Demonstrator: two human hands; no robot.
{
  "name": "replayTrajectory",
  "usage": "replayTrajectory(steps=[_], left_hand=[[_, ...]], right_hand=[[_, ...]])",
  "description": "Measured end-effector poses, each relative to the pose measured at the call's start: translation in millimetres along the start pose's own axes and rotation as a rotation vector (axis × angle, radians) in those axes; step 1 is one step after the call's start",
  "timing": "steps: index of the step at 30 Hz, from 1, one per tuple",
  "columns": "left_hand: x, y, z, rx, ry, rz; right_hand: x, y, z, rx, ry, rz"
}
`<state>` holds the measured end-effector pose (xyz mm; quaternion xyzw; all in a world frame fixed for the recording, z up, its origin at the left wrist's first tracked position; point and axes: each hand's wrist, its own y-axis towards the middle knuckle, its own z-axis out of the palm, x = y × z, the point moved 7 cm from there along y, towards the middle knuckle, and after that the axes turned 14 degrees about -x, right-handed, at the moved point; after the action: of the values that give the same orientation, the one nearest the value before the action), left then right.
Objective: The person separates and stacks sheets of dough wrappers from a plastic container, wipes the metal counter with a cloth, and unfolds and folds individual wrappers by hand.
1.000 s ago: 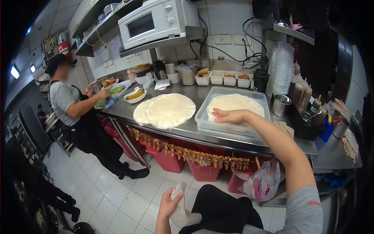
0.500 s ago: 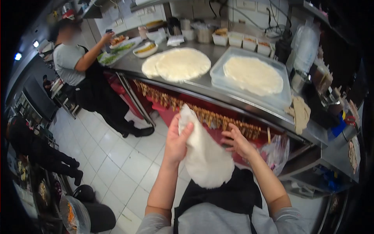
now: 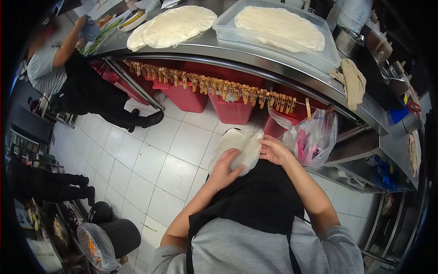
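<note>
A floppy round of pale dough (image 3: 228,141) hangs in front of my black apron. My right hand (image 3: 275,151) pinches its right edge between thumb and fingers. Across the dough's near face lies my left hand (image 3: 224,170), thumb apart from the fingers, touching it without visibly gripping. On the steel counter (image 3: 196,51), two overlapping dough sheets (image 3: 175,26) rest at the left. Another dough sheet (image 3: 283,27) lies in a clear plastic tray (image 3: 335,57) to the right.
Wooden clothespins (image 3: 219,86) line a rail under the counter, above red bins (image 3: 232,109). A cloth (image 3: 353,84) drapes over the counter edge, near a plastic bag (image 3: 319,141). A co-worker (image 3: 82,86) stands at the left. A lined bin (image 3: 93,246) stands lower left.
My right hand has taken hold of the dough's edge, while my left has shifted from gripping its top to lying on its face. The view has tilted downward.
</note>
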<state>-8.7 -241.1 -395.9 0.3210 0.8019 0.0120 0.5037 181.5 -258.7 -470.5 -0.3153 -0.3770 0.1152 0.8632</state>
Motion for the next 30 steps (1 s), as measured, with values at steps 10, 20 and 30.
replayTrajectory(steps=[10,20,30], left_hand=[[24.3,7.4,44.5,-0.087,-0.294,-0.357],[35.2,10.3,47.5,-0.024,-0.507,-0.612],[70.5,-2.7,53.2,0.008,-0.625,-0.863]], right_hand=[[-9.8,-20.0,10.3,0.057,-0.109,0.032],[-16.3,-12.7,11.0,-0.013,-0.403,-0.082],[-14.4,-9.7,7.9,-0.107,-0.257,-0.015]])
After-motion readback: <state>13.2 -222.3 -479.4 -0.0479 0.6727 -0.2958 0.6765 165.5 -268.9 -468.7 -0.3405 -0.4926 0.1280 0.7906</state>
